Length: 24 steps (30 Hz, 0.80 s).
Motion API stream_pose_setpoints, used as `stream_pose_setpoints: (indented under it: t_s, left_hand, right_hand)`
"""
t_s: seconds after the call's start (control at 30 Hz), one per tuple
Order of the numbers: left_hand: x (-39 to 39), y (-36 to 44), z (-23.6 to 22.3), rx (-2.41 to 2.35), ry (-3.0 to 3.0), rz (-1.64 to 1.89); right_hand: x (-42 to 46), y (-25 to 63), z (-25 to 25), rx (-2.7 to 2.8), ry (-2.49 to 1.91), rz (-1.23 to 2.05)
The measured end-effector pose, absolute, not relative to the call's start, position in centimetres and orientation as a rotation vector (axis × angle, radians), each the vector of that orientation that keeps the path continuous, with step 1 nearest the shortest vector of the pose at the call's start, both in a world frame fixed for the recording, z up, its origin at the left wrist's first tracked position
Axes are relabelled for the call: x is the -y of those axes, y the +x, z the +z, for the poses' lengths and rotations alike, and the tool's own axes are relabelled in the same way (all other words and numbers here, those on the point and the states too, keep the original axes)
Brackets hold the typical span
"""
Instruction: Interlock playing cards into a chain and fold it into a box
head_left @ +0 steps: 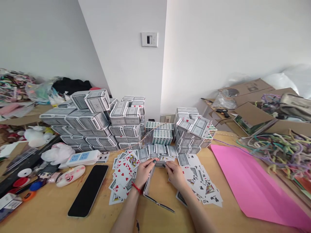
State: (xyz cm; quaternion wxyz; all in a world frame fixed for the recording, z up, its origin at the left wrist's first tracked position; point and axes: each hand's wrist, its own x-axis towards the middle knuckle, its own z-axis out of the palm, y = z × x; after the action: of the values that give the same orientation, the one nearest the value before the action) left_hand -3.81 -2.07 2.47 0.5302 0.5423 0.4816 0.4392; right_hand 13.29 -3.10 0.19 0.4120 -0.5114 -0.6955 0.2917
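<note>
While both hands meet mid-table, my left hand [143,171] and right hand [175,174] pinch shut on a small card deck [160,164] between loose red cards [122,176] and black cards [204,186]. Squaring step, I judge; next needs even fingertip pressure. Card boxes [97,123] stacked behind.
</note>
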Motion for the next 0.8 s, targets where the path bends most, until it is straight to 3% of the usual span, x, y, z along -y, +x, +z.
stream_pose_setpoints:
  t_s: [0.53, 0.67, 0.8]
  left_hand:
    - [2.6, -3.4, 3.0, -1.128, 1.274, 1.099]
    - [2.7, -3.6, 3.2, -1.121, 1.261, 1.063]
    - [2.7, -3.5, 3.3, -1.115, 1.268, 1.068]
  right_hand:
    - [3.9, 13.5, 1.6, 1.801, -1.254, 0.613]
    - [3.6, 16.4, 2.3, 1.819, -1.55, 0.483]
    - [3.9, 19.2, 3.4, 2.042, -1.949, 0.565]
